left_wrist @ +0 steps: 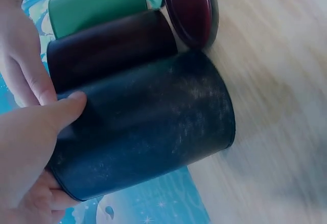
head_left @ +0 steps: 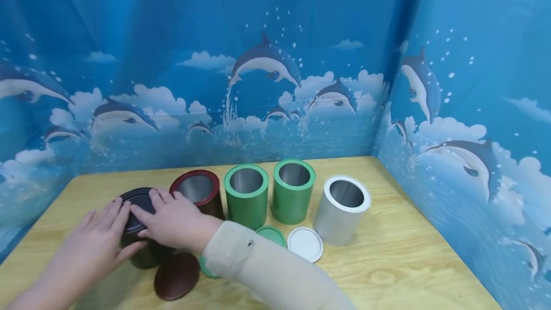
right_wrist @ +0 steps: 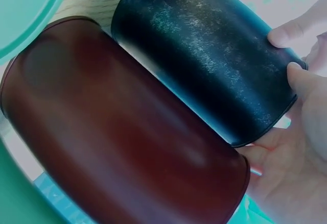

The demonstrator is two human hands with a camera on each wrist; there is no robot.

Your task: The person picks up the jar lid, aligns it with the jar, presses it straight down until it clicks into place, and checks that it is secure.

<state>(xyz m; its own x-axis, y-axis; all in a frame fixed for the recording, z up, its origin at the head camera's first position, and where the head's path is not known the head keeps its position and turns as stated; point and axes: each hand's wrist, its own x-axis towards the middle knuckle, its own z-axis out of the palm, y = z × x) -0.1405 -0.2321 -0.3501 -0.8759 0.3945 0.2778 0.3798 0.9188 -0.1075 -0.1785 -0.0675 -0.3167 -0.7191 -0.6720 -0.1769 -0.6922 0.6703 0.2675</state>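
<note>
A black can (head_left: 148, 255) stands at the left of the row, with a black lid (head_left: 139, 200) on its top. My left hand (head_left: 92, 243) holds its upper left side, fingertips at the lid's edge; in the left wrist view the thumb lies along the wall. From the right, my right hand (head_left: 176, 219) grips the same top end, fingers over the lid and thumb on the side. Beside it stands an open dark red can (right_wrist: 127, 127), partly hidden by the right hand in the head view. Its dark red lid (head_left: 176, 276) lies in front.
Two open green cans (head_left: 246, 212) and an open white can (head_left: 337, 224) continue the row rightward. A white lid (head_left: 305, 244) and two green lids (head_left: 272, 236) lie before them, partly behind the right sleeve. Blue dolphin-print curtains (head_left: 267, 123) border the wooden table (head_left: 387, 262).
</note>
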